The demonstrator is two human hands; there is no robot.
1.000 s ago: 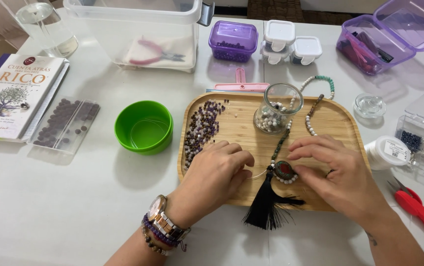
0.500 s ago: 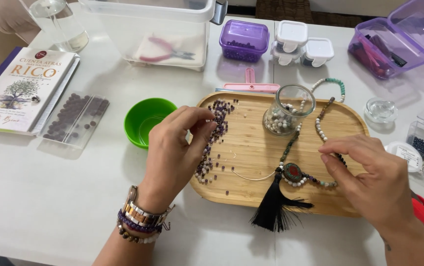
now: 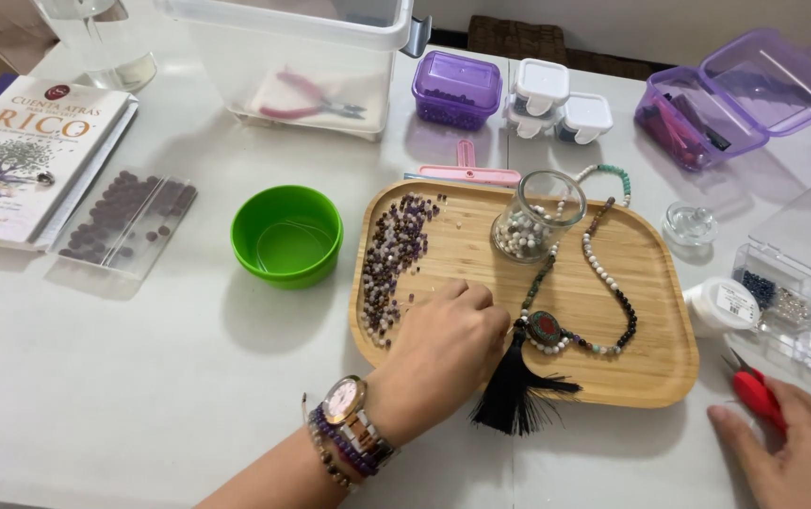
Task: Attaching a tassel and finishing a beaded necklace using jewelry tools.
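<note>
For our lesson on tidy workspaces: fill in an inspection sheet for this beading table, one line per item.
Surface: white table, bamboo tray on it.
Job's things: loose beads, beaded necklace with black tassel, glass jar of beads.
Clutter: green bowl, book, bead packet, purple boxes, pink pliers.
Grippers: left hand on the tray beside the beads; right hand at red scissors.
Cables: nothing seen.
Surroundings: nothing seen.

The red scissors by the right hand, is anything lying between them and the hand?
Nothing visible does. The right hand lies flat on the white table with its fingers right at the red scissors, touching or nearly so. The clear bead organizer sits beyond the scissors, not between.
</note>
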